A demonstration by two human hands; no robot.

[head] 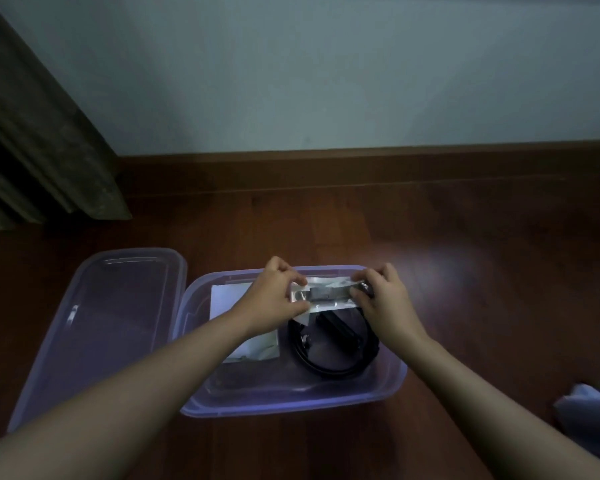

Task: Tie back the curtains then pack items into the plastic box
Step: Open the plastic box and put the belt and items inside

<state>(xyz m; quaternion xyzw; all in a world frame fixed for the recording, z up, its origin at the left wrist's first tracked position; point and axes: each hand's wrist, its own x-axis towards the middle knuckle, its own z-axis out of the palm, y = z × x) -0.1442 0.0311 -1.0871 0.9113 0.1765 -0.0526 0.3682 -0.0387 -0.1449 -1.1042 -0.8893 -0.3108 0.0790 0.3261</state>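
Holding a clear packet [329, 295] lengthwise left-to-right above the plastic box [291, 400].

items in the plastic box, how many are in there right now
3, perhaps more hidden. A white paper sheet lies at the left, a coiled black cable at the right, and a clear packet is held over the far side by the left hand and right hand.

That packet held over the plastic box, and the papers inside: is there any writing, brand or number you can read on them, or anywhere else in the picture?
No text can be read anywhere.
Clear packet, held at its ends by the left hand and right hand: only grey blur, no legible print.
White paper in the plastic box: looks blank from here.
Lid beside the box: no label visible.
Black coiled cable: no markings legible.
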